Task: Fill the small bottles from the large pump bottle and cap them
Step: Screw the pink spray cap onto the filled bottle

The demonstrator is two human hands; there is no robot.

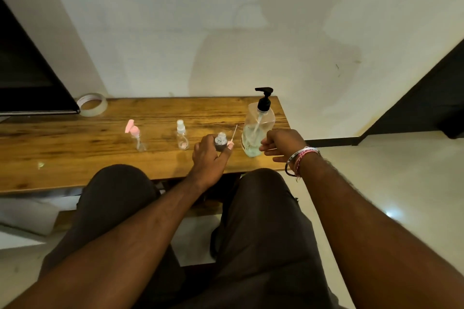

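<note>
The large clear pump bottle (258, 128) with a black pump head stands near the table's right end, with a little pale liquid at its bottom. My left hand (209, 158) grips a small uncapped bottle (221, 140) just left of it. A pink cap with a thin dip tube (233, 137) sticks up beside my left fingertips. My right hand (282, 144) hovers at the large bottle's right side, fingers loosely curled and holding nothing, thumb close to the bottle's base. Further left stand a small bottle with a pink pump top (136, 137) and a small clear bottle with a white cap (182, 137).
The wooden table (75, 148) runs left to right against a white wall. A roll of clear tape (91, 105) lies at the back left beside a dark screen (27, 70). My knees sit under the front edge. Pale floor lies to the right.
</note>
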